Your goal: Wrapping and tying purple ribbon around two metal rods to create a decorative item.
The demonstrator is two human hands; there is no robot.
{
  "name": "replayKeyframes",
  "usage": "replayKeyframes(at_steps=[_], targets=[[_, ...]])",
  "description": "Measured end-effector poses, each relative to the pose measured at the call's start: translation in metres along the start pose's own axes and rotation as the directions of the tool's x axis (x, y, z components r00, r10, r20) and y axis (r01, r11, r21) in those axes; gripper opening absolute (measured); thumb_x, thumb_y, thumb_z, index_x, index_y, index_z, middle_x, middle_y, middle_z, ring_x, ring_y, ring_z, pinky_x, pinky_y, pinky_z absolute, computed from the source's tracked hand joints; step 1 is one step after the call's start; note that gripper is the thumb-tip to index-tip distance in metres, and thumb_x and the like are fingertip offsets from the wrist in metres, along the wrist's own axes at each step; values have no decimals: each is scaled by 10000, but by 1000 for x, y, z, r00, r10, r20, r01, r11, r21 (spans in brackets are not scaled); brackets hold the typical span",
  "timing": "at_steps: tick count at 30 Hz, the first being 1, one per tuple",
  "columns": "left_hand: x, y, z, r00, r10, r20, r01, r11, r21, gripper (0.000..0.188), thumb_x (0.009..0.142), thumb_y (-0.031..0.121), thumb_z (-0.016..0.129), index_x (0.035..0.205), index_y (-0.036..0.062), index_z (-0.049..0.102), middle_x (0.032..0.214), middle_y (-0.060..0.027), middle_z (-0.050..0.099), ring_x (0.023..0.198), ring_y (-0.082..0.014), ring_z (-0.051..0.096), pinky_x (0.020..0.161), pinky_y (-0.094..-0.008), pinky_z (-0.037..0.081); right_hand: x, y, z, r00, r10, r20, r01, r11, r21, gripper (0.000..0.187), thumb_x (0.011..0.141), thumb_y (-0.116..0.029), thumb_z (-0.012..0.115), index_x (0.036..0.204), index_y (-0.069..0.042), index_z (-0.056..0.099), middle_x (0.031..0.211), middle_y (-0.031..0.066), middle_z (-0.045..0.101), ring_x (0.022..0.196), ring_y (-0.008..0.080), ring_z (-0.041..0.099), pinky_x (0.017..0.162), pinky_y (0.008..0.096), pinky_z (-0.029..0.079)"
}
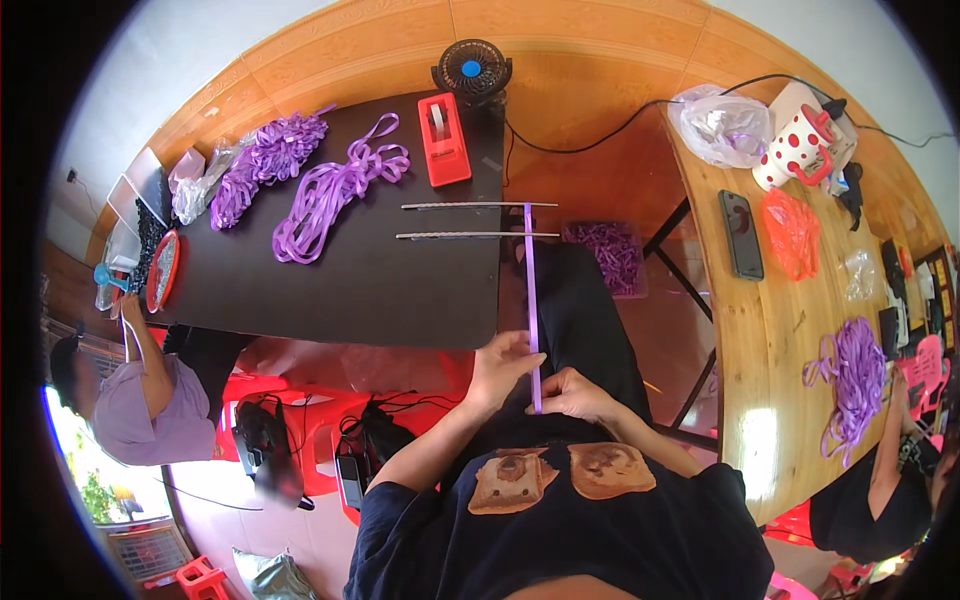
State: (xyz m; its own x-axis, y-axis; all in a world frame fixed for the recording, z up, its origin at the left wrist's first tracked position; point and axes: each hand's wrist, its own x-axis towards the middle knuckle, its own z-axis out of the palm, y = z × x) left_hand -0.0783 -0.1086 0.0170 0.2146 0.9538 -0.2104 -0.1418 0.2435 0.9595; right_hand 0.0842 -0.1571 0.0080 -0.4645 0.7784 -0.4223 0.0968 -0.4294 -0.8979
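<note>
A narrow purple ribbon (532, 290) runs taut from two thin metal rods down toward my lap. The far rod (450, 206) and the near rod (450, 236) jut out past the right edge of the dark table, and the ribbon crosses both. My left hand (503, 372) is closed on the ribbon a little above its lower end, thumb lying across it. Just below and to the right, my right hand (580, 395) pinches the ribbon close to that end. Its fingertips are partly hidden.
On the dark table (400, 300) lie purple ribbon bundles (335, 195) and a red tape dispenser (443, 140); a fan (473, 70) stands behind. The wooden table (770, 370) holds a phone (741, 235), a dotted mug (797, 150) and more ribbon. A ribbon-filled bin (610, 258) sits below. Two people sit nearby.
</note>
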Motion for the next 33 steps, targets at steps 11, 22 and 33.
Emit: replayKeyframes(at_steps=[11, 22, 33], targets=[[0, -1, -3, 990, -92, 108, 98, 994, -50, 86, 817, 74, 706, 870, 6, 700, 700, 1, 625, 606, -45, 515, 544, -188, 401, -2, -13, -16, 996, -54, 67, 64, 985, -158, 161, 764, -151, 747, 751, -2, 690, 597, -2, 598, 582, 51, 467, 554, 259, 372], [-14, 35, 7, 978, -71, 196, 96, 988, -121, 42, 820, -9, 682, 857, 6, 697, 735, 13, 602, 662, -43, 528, 597, -187, 418, 58, -115, -70, 148, -947, 285, 94, -273, -957, 319, 728, -133, 663, 1046, -113, 668, 1134, 69, 604, 981, 218, 582, 734, 332, 420], [-17, 36, 1, 974, -23, 223, 84, 960, -267, 98, 798, -60, 689, 876, -2, 690, 804, -9, 605, 735, -53, 536, 661, -193, 434, 55, -103, -50, 173, -893, 415, 153, -392, -907, 205, 698, -127, 681, 888, -53, 703, 1020, 59, 661, 978, 204, 595, 754, 305, 399]])
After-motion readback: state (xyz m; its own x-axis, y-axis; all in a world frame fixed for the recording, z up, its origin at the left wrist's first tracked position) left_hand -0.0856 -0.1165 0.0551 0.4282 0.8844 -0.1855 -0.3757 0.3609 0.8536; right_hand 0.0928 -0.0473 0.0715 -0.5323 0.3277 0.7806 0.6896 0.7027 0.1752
